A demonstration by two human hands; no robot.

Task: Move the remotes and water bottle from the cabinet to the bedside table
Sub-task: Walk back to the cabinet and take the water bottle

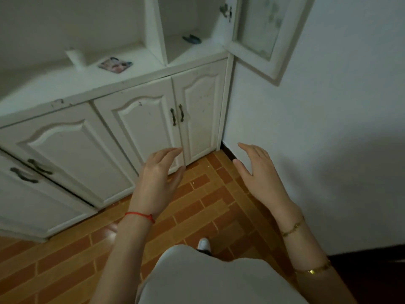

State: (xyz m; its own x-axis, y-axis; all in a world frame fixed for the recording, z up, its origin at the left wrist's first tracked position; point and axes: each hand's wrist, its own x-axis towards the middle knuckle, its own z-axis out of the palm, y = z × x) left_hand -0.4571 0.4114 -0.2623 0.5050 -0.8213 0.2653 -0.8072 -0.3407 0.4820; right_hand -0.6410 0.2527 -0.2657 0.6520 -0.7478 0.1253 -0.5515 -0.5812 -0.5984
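Note:
A white cabinet (122, 82) fills the upper left. On its counter stands a pale, blurred bottle-like thing (75, 55), and beside it lies a small flat colourful item (115, 64). In the open upper compartment lies a dark object (192, 39), too blurred to identify. My left hand (158, 172), with a red string at the wrist, hangs in front of the lower doors, empty, fingers apart. My right hand (258, 172), with gold bracelets on the arm, is also empty and spread, near the wall corner. No bedside table is in view.
The upper cabinet door (263, 38) stands swung open to the right against the white wall (317, 139). Lower doors with dark handles (177, 115) are closed. Orange-brown tiled floor (197, 207) lies below, with my shoe tip (203, 243) on it.

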